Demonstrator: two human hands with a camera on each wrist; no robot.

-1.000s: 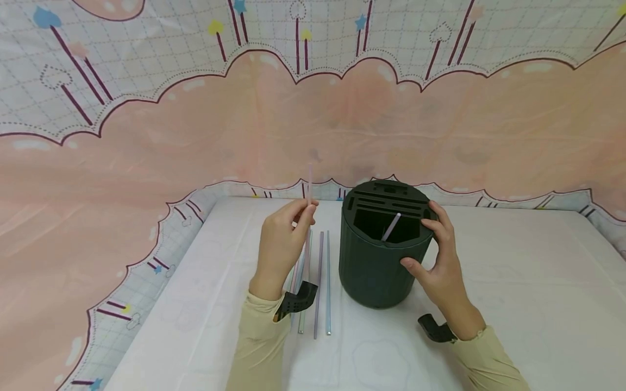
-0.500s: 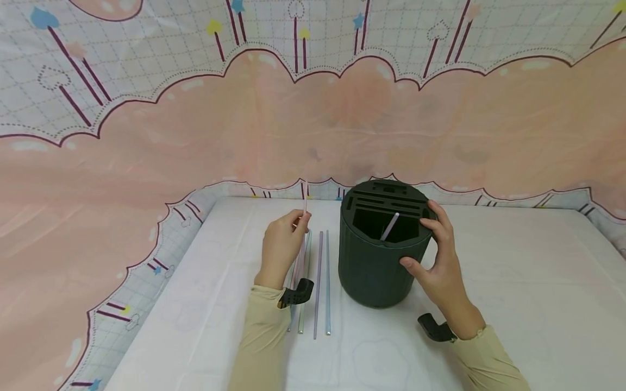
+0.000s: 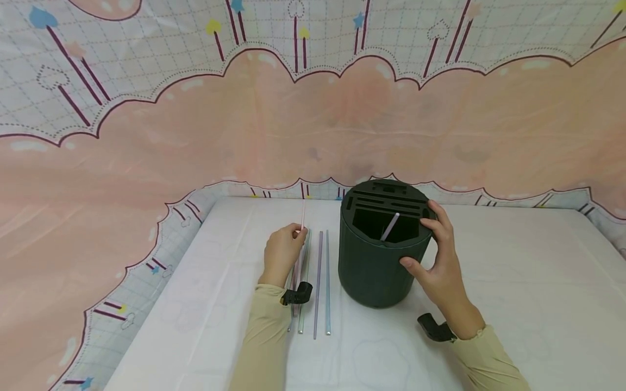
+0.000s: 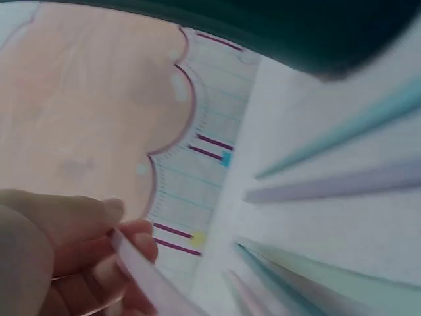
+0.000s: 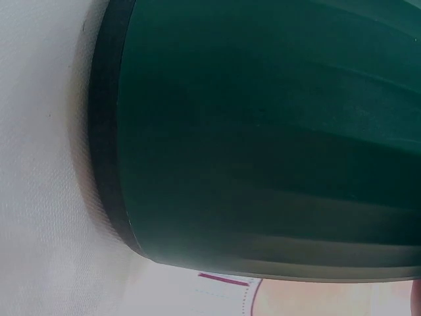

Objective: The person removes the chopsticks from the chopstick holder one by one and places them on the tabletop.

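Observation:
My left hand [image 3: 283, 253] pinches a pale pink straw [image 3: 303, 213] between thumb and fingers, left of the container. In the left wrist view the pink straw [image 4: 141, 270] runs down from the fingertips. My right hand [image 3: 444, 266] grips the upper right side of a dark green round utensil holder [image 3: 376, 277], which has a slotted top and one large opening. A light purple straw [image 3: 390, 227] leans inside that opening. On the table lie a purple straw [image 3: 318, 285], a blue straw [image 3: 328, 288] and several others, partly hidden by the left hand and wrist camera.
A white cloth covers the table [image 3: 528, 282]. Behind it hangs a pink and white patterned curtain [image 3: 205, 130], which also runs along the left side. Black cameras sit on the left wrist [image 3: 298, 293] and right wrist [image 3: 435, 328].
The left hand has come down and slightly toward me with the pink straw, lowering it to the straws on the table. The right hand and the utensil holder stay in place.

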